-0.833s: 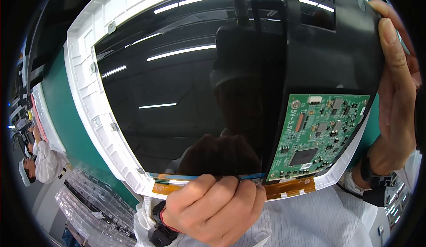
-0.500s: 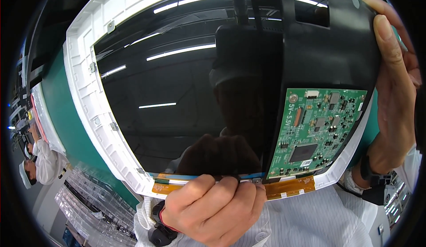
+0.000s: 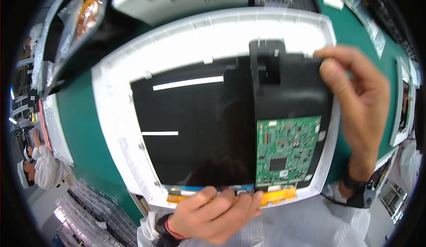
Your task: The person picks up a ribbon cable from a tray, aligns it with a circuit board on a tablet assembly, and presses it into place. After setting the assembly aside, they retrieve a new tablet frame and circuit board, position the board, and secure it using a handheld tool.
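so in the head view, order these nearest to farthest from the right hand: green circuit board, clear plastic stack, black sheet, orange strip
1. Black sheet: in the right hand's grip
2. Green circuit board: lower left of it
3. Orange strip: just below the board
4. Clear plastic stack: far lower left

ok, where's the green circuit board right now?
Head view, right of centre: the green circuit board sits on the black sheet, just above the orange flex strip.
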